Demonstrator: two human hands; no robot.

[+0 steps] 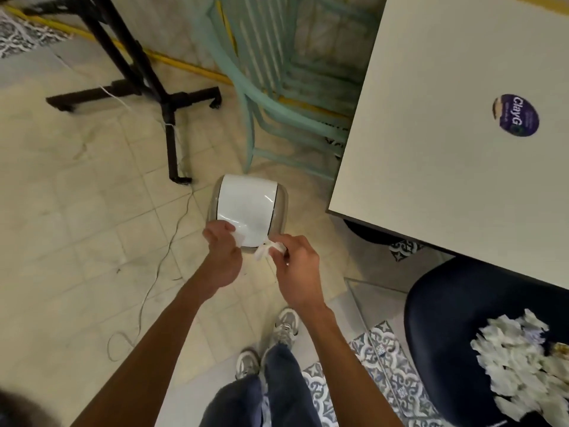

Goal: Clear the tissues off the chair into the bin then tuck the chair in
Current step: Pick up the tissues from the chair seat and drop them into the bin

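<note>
A small bin with a white swing lid stands on the floor in the middle of the view. Both hands hover over its near edge. My left hand holds a white tissue against the lid. Beside it, my right hand pinches a crumpled white tissue at the bin's rim. The dark blue chair is at the lower right, its seat covered with several torn tissues.
A pale table with a purple sticker fills the right side, its corner near the bin. Behind the bin are stacked turquoise chairs. A black stand and a thin cable lie on the floor at left. My shoes are below the hands.
</note>
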